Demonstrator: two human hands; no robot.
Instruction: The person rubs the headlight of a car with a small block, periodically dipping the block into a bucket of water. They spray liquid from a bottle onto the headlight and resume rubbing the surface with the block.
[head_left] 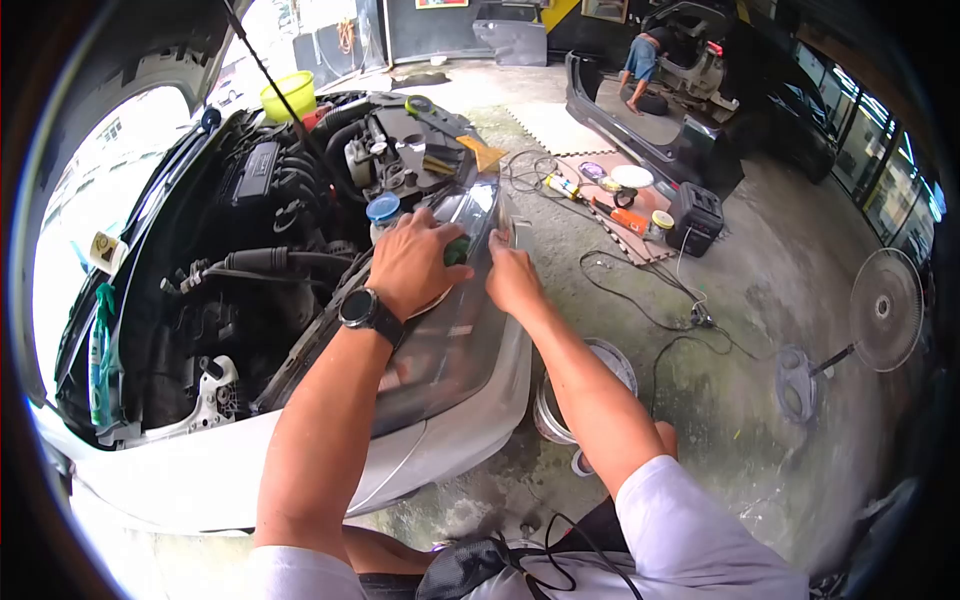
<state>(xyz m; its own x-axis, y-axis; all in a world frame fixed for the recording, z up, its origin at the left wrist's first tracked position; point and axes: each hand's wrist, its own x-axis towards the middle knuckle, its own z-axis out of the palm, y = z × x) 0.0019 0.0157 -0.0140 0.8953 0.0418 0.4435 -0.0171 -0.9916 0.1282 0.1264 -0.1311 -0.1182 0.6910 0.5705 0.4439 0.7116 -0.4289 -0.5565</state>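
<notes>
A large clear headlight (440, 345) sits at the front corner of a white car whose bonnet is up. My left hand (415, 262), a dark watch on its wrist, bends over the headlight's upper inner side. Between its thumb and fingers shows a small dark green piece (457, 250), mostly covered. My right hand (513, 270) is closed at the headlight's outer edge, thumb uppermost; its other fingers are largely hidden. Just beyond my left hand is a blue-capped reservoir (383, 208) in the engine bay.
Below my right arm stands a white bucket (556, 415). Cables (640, 310) cross the floor towards a fan (882, 308). An orange tool (628, 220) and black box (695, 215) rest on mats. Farther back, a person (642, 68) bends by another car. A yellow bucket (288, 95) tops the engine bay.
</notes>
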